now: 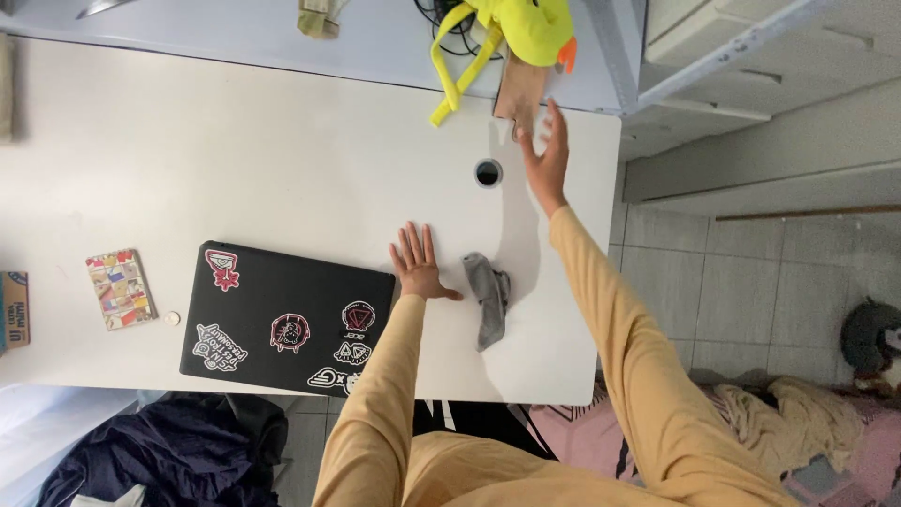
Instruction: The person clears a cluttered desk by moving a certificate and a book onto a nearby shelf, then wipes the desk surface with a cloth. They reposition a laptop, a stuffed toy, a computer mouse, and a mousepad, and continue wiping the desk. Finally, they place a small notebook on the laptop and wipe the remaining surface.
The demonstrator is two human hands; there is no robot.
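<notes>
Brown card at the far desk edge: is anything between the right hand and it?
Nothing visible. The right hand reaches with open fingers right up to the brown card, which lies under the yellow plush toy. The cable hole and grey cloth lie off to the side; the left hand rests flat on the desk.

laptop stickers: six on the closed black lid, lower centre-left of the frame; red, white and dark, round, triangular and lettered shapes.
small booklet: left of the frame on the desk; rectangular, cover of many coloured panels.
cardboard box: far left edge, cut off; brown with a blue printed side.
</notes>
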